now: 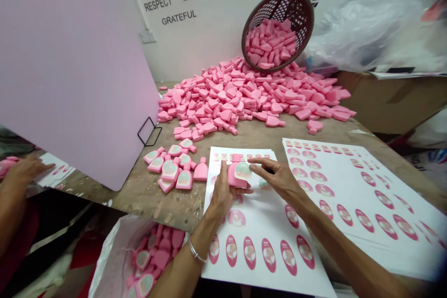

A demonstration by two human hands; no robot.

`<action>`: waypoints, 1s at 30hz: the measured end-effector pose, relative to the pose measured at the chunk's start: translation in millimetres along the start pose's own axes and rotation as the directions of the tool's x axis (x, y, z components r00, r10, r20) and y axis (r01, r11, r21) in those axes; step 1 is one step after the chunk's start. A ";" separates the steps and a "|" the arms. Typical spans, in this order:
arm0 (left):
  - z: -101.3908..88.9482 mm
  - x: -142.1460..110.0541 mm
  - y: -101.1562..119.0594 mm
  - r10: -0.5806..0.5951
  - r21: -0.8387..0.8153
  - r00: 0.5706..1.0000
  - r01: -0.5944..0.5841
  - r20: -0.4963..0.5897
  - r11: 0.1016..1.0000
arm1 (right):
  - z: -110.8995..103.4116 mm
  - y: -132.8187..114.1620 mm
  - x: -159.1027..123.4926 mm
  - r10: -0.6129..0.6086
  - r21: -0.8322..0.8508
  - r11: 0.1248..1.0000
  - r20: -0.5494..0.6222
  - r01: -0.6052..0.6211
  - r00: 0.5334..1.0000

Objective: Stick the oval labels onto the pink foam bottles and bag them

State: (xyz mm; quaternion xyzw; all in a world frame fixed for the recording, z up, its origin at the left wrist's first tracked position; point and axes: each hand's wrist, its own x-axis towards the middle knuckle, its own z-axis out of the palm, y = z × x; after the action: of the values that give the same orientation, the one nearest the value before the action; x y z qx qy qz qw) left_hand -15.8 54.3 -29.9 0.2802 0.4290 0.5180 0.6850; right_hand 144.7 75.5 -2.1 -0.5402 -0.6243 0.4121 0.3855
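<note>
My left hand [222, 192] is closed around a small pink bottle [233, 178], held upright above a printed sticker sheet [258, 272]. A pale green label [241, 170] lies against the bottle's front. At the right edge of that label my right hand [277, 176] has its thumb and fingertips pinched. Just left of the sheet sits a group of pink bottles [184, 179], several with the same pale label on their fronts. The sheet under my hands carries oval and arched pink stickers, with bare white areas between them.
A second stack of sticker sheets [349, 172] lies at right. Behind is a large heap of pink bottles [223, 93] with a tipped brown basket [247, 58]. A white sack [113, 247] of bottles stands below. A pink panel [77, 65] separates a co-worker's hand [30, 167].
</note>
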 end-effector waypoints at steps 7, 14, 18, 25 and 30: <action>5.0 -16.6 9.0 0.010 -0.087 0.999 -0.006 0.041 0.996 | 12.5 -13.2 -12.8 -0.063 0.028 0.998 0.023 0.062 0.998; 7.5 -20.8 13.5 0.069 -0.108 0.996 -0.062 0.064 0.992 | 11.6 -17.1 -13.5 -0.073 0.005 0.997 0.011 0.073 0.997; 7.0 -21.3 13.8 0.075 -0.103 0.995 -0.068 0.062 0.992 | 11.9 -17.9 -13.4 -0.077 0.003 0.997 0.007 0.077 0.997; 8.4 -22.6 16.3 0.075 -0.113 0.996 -0.068 0.056 0.991 | 13.6 -18.6 -13.2 -0.075 0.014 0.997 -0.001 0.075 0.997; 8.5 -21.3 15.0 0.075 -0.113 0.996 -0.069 0.052 0.991 | 13.9 -20.1 -13.6 -0.066 0.010 0.998 -0.013 0.066 0.998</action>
State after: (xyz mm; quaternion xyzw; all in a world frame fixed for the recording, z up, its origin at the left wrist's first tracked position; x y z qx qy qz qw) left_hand -17.4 39.1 -7.1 0.2715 0.3697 0.5572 0.6922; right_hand 126.3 59.1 11.1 -0.5201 -0.6371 0.3990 0.4056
